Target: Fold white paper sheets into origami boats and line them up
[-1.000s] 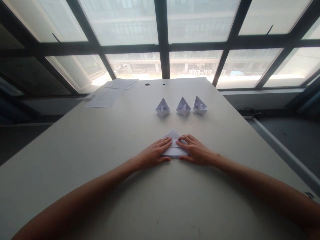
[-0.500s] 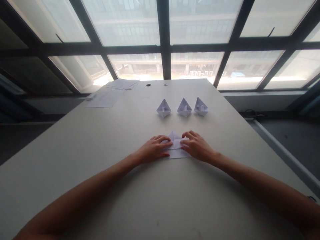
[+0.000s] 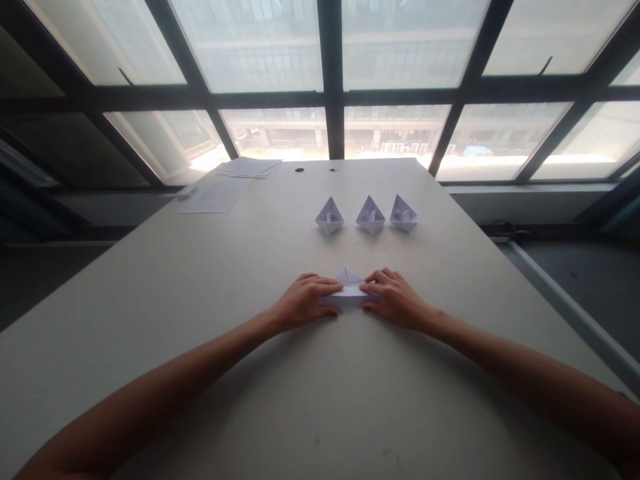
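A partly folded sheet of white paper [image 3: 351, 299] lies in front of me, its pointed top toward the window and its near strip raised along a crease. My left hand [image 3: 306, 300] grips its left end, thumb at the near edge and fingers on top. At the right end my right hand [image 3: 395, 298] pinches the paper in the same way. Both palms hide the paper's outer ends. Beyond the hands stand three folded paper boats: a left boat [image 3: 329, 217], a middle boat [image 3: 371, 215] and a right boat [image 3: 404, 214].
The white table [image 3: 240, 247] reaches to a large framed window [image 3: 333, 100]. Loose white sheets [image 3: 213, 193] lie at its far left corner, with a small pale item beside them. Two small round dark spots mark the far edge.
The near strip of the paper, flat before, has been lifted and folded up away from me. My hands have stayed at its two ends, and the view has shifted slightly.
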Available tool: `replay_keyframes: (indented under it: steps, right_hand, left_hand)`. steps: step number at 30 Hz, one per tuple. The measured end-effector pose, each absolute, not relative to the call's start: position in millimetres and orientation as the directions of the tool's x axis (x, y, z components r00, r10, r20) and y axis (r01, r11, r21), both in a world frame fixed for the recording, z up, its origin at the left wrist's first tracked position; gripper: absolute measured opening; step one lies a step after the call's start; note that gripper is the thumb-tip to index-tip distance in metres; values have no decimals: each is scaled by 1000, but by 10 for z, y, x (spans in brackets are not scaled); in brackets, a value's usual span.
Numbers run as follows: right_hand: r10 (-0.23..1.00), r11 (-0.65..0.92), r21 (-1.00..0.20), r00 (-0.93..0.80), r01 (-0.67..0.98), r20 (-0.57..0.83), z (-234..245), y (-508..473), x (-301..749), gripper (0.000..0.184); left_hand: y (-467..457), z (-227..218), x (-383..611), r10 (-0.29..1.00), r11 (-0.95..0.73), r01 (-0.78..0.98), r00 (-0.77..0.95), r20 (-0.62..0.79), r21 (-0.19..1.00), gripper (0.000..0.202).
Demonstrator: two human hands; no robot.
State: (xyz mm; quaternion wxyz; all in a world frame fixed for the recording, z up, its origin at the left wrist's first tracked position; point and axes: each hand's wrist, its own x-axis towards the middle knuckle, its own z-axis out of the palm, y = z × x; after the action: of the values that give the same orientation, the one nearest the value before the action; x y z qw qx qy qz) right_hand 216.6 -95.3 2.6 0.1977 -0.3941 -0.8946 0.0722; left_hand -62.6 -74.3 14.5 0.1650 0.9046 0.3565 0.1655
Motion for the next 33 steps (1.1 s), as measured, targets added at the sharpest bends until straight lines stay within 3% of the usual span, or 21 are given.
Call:
replay_keyframes:
  steps: [2, 4, 6, 9, 11, 13, 15, 18, 21, 26, 30, 33]
  right_hand:
    - [739, 671, -285, -585, 685, 334, 21, -966, 2159, 18]
    - [741, 664, -297, -552, 686, 382, 39, -967, 2164, 20]
    - [741, 659, -314, -520, 683, 425, 85, -958, 2182, 26]
    - [740, 652, -327, -480, 684, 472, 171, -941, 2203, 31]
    - [757, 625, -365, -422, 690, 499, 200, -935, 2181, 32]
    - [790, 579, -449, -332, 680, 515, 190, -937, 2113, 32]
    - [813, 550, -534, -264, 642, 519, 155, -949, 2004, 33]
    - [833, 535, -585, -267, 609, 484, 115, -986, 1822, 41]
    - [822, 569, -600, -367, 562, 435, 140, -1036, 1694, 44]
    - [865, 497, -744, -323, 447, 384, 271, -1034, 1628, 26]
    - [907, 414, -779, -281, 470, 313, 349, -958, 1655, 26]
    - [889, 433, -790, -350, 433, 296, 387, -909, 1727, 28]
  left_hand:
    - [-752, 197, -641, 708, -681, 584, 680, 192, 442, 27]
    - [-746, 292, -674, 730, -656, 586, 652, 205, 475, 20]
    - [-718, 423, -715, 757, -626, 579, 611, 230, 522, 23]
    - [-637, 610, -736, 756, -646, 488, 518, 401, 587, 27]
    - [-579, 660, -685, 792, -610, 487, 336, 510, 625, 29]
    - [-545, 623, -567, 837, -498, 519, 76, 542, 695, 53]
    - [-555, 517, -400, 909, -348, 466, -44, 414, 813, 72]
    - [-642, 318, -152, 967, -242, 260, 144, 211, 935, 56]
    - [-730, 169, -24, 945, -212, 160, 285, 161, 964, 54]
    - [-801, 67, -30, 897, -378, 308, 356, 262, 873, 63]
    - [-876, 100, -46, 809, -477, 350, 534, 246, 807, 98]
    - [-893, 185, -95, 782, -486, 373, 590, 202, 790, 95]
